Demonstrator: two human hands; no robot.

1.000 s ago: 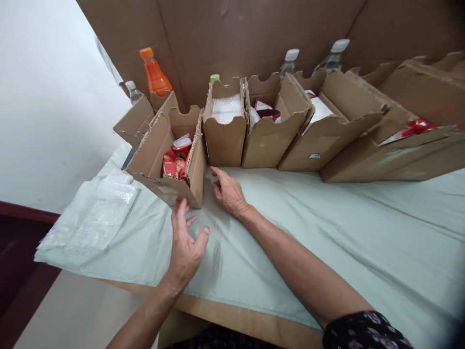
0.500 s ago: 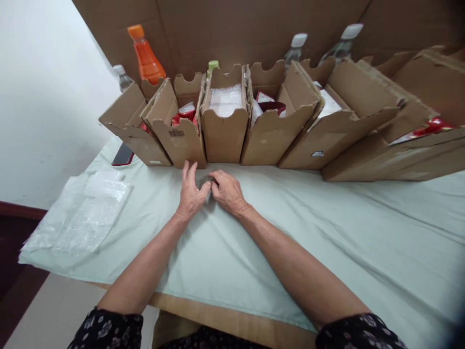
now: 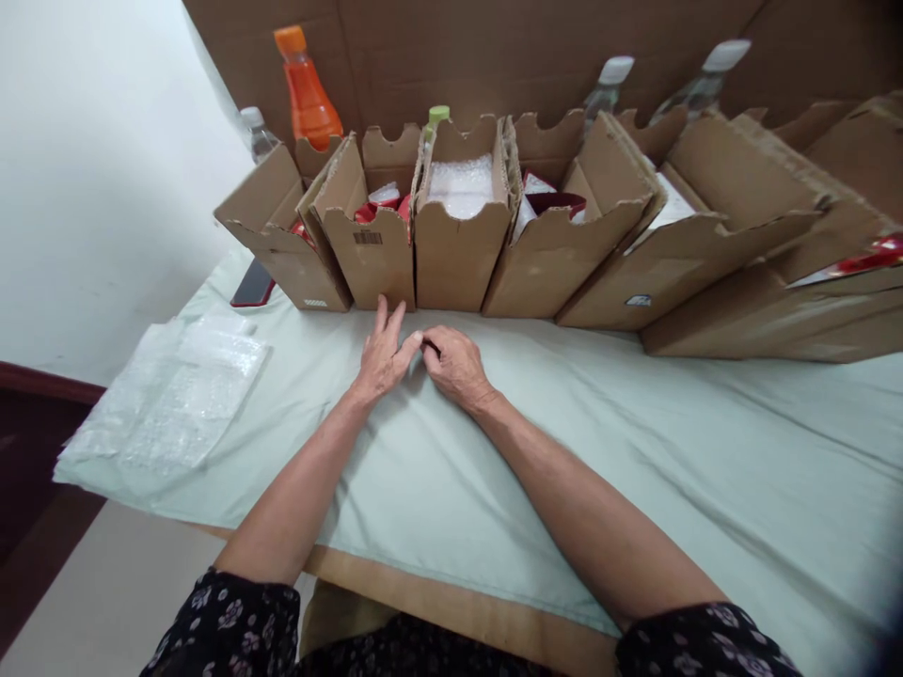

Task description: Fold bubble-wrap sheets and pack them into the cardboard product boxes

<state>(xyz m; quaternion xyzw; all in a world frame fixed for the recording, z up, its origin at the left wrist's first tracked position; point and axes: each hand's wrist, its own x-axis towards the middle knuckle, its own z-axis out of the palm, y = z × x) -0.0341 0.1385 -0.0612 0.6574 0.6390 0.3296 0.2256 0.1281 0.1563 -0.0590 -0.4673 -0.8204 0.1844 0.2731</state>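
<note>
My left hand (image 3: 385, 355) rests on the pale green cloth (image 3: 451, 489) with its fingers stretched out and nothing in it. Its fingertips lie at the foot of a cardboard box with a barcode (image 3: 367, 268). Beside it, my right hand (image 3: 457, 365) is curled, knuckles up, its fingertips meeting my left thumb. No object shows in it, though the palm side is hidden. Straight ahead of both hands stands a narrow cardboard box (image 3: 455, 259) holding bubble wrap (image 3: 462, 185). Red items (image 3: 371, 209) show inside the barcoded box.
More open cardboard boxes (image 3: 564, 268) stand in a row to both sides. Behind them are an orange bottle (image 3: 310, 99), clear bottles (image 3: 608, 86) and a large cardboard panel (image 3: 486, 56). At left lie bubble wrap sheets (image 3: 169, 395) and a phone (image 3: 252, 284).
The view has shifted slightly, so the boxes appear a little farther right. My right fingers look more curled in, against my left thumb. My left hand stays spread in the same place.
</note>
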